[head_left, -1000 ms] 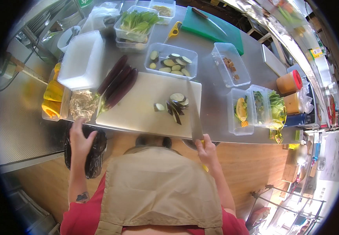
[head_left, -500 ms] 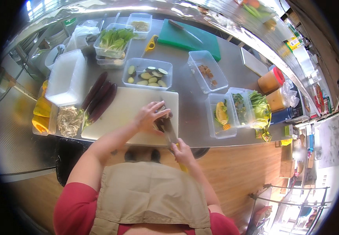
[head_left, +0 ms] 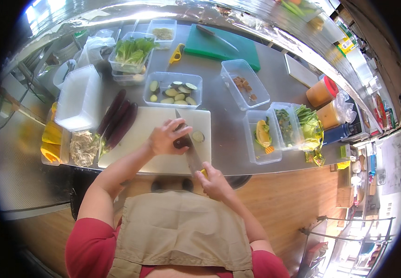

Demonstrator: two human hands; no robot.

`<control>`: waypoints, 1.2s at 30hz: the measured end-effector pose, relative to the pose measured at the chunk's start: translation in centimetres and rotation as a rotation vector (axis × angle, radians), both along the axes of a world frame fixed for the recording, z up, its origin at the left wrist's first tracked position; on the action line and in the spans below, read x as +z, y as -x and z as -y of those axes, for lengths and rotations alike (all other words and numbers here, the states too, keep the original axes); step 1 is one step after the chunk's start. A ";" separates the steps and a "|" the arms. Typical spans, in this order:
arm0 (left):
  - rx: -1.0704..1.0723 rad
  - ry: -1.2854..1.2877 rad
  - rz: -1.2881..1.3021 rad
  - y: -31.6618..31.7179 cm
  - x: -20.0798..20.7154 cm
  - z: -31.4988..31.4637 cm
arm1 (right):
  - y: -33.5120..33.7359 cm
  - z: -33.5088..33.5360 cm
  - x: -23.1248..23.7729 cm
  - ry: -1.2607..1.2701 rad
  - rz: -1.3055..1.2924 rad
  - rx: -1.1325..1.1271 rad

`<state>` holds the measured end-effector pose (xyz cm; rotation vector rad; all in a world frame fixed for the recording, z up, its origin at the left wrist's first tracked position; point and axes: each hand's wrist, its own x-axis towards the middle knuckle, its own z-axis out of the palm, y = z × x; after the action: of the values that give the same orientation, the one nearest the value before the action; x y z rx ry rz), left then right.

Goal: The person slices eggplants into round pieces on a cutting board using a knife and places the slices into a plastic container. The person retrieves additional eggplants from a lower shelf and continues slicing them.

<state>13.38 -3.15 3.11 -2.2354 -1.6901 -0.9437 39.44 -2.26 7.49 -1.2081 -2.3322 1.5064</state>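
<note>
My left hand (head_left: 167, 138) grips a dark piece of eggplant (head_left: 181, 142) on the white cutting board (head_left: 138, 150). My right hand (head_left: 215, 182) is closed around the yellow handle of a kitchen knife (head_left: 192, 157). Its long blade points away from me and lies against the right side of the piece. A round pale slice (head_left: 198, 136) rests flat on the board, to the right of the blade. Several whole purple eggplants (head_left: 121, 121) lie over the board's left side. Beyond the board, a clear plastic container (head_left: 172, 103) holds several eggplant slices.
A green board (head_left: 228, 45) bears another knife (head_left: 219, 37); yellow-handled scissors (head_left: 176, 54) lie beside it. Containers of brown cubes (head_left: 243, 85), lettuce (head_left: 133, 53) and cut vegetables (head_left: 262, 139) stand around. An upturned clear container (head_left: 79, 99) and shredded mushrooms (head_left: 83, 148) are at left.
A round slice now shows on the board right of the blade. The knife and my right hand have shifted slightly left and toward me; my left hand has moved slightly left.
</note>
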 end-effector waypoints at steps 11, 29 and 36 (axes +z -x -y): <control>0.168 0.099 -0.061 10.5 3.9 -10.0 | 7.9 -8.6 4.5 -0.384 0.088 -0.099; -0.025 0.146 0.125 0.8 -0.8 -7.1 | -13.0 0.2 -5.6 -0.640 -0.091 -0.909; 0.204 0.183 0.013 -0.9 0.7 -11.3 | -14.0 -8.2 -5.6 -0.314 -0.596 -1.271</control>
<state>14.28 8.17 3.84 -2.1122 -2.0382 -0.7864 53.47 5.94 1.89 -1.4000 -0.9342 0.7852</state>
